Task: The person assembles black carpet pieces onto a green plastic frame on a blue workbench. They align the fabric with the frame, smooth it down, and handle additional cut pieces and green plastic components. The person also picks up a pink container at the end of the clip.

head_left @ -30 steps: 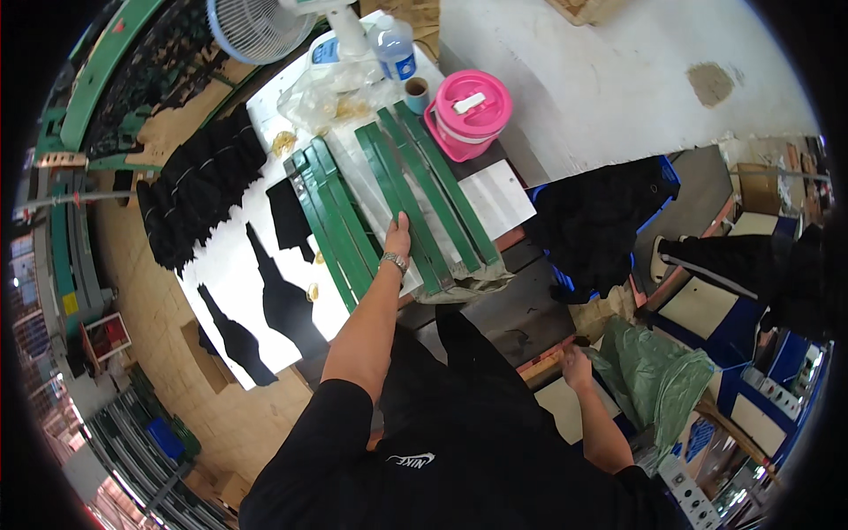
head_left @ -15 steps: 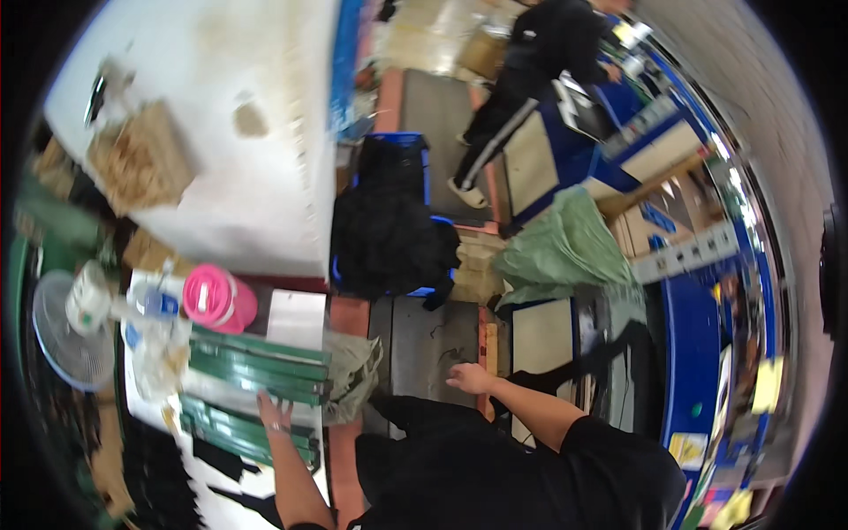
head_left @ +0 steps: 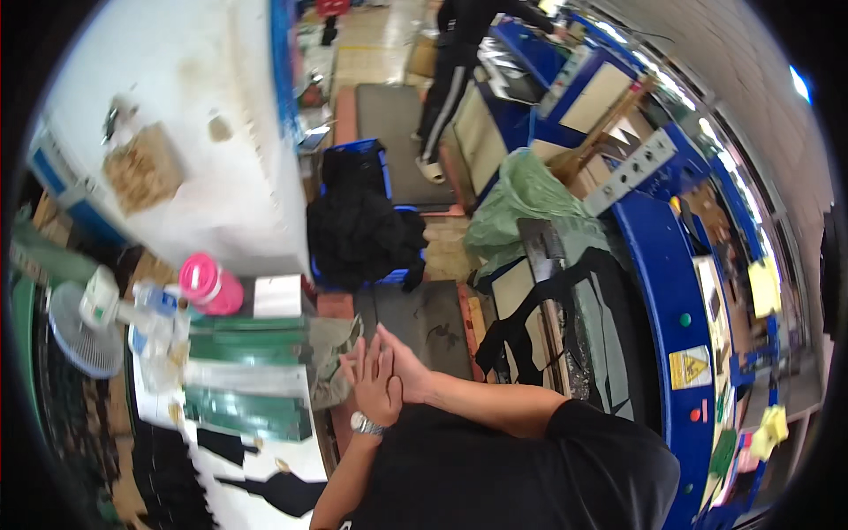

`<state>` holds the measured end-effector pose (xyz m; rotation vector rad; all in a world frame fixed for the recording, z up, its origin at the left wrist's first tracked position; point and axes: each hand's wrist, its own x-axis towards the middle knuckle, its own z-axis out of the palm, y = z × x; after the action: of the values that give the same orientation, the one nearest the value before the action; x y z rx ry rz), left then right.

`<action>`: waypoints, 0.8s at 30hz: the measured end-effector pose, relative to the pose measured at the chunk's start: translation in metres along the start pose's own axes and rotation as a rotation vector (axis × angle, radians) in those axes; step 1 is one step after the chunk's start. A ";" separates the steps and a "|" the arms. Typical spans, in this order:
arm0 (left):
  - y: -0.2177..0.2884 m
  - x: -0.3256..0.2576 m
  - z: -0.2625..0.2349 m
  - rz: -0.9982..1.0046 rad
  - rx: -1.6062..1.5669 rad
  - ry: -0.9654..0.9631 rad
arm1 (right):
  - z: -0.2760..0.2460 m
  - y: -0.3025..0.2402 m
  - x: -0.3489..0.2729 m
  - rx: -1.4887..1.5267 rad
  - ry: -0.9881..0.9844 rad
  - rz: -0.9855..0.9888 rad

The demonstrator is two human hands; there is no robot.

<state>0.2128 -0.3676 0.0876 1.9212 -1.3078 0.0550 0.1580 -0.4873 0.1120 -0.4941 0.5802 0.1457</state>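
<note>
2 hands, 1 pink jar, 1 fan, 1 wristwatch

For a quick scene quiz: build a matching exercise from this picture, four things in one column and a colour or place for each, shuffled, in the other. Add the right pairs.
Things
1. round container
2. plastic bag
3. crate
4. wristwatch

Colour or place
A. blue, behind a heap of black cloth
B. on the left hand, which touches the right hand
C. pink, beside a white sheet
D. pale green, next to the blue machine

Pairs: 1-C, 2-D, 3-A, 4-B
</note>
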 end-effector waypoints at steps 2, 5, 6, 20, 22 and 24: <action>-0.014 -0.029 0.026 -0.047 -0.223 0.162 | 0.041 -0.011 -0.028 0.014 -0.117 -0.066; -0.025 -0.057 0.025 -0.429 -0.130 -0.071 | 0.030 -0.026 -0.044 -0.163 -0.025 -0.080; -0.039 -0.073 0.030 -0.593 -0.256 -0.130 | 0.026 -0.032 -0.042 -0.221 -0.059 -0.088; -0.004 -0.196 -0.052 -1.575 -0.288 0.237 | 0.186 -0.107 0.344 -1.856 -0.501 -0.826; 0.018 -0.209 -0.025 -1.569 -0.345 0.582 | 0.216 -0.092 0.395 -2.047 -0.432 -0.785; 0.041 -0.198 -0.002 -1.575 -0.296 0.635 | 0.238 -0.077 0.426 -2.264 -0.346 -0.701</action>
<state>0.0889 -0.2212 0.0249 1.9065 0.7153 -0.2799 0.6489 -0.4408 0.0777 -2.7374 -0.4217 0.1558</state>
